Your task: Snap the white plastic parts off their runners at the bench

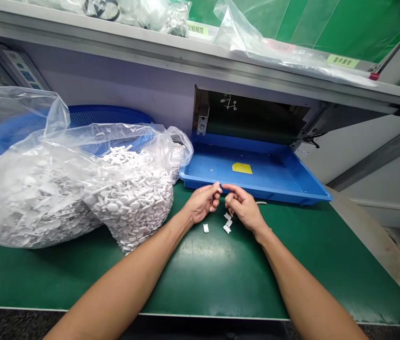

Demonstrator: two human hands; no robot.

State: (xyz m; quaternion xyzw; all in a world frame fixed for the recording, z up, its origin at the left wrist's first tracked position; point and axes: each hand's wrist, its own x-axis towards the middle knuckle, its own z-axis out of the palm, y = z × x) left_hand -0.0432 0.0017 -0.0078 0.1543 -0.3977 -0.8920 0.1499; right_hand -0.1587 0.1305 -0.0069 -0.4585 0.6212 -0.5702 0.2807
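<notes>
My left hand [203, 203] and my right hand [243, 207] meet fingertip to fingertip just in front of the blue tray [285, 193]. Both are pinched together on a tiny white plastic piece [220, 189] held between them. Under my right hand hang a couple of small white parts [227, 218], and whether its lower fingers hold them I cannot tell. One more white part [205, 228] and another [226, 229] lie on the green mat [203, 274] below the hands. The tray holds only a yellow label [242, 168].
Two clear plastic bags [79, 184] full of small white plastic parts sit at the left, against a blue basket [108, 115]. A conveyor opening [253, 118] lies behind the tray. A shelf [186, 47] above carries more bags. The mat's edge drops off at the right.
</notes>
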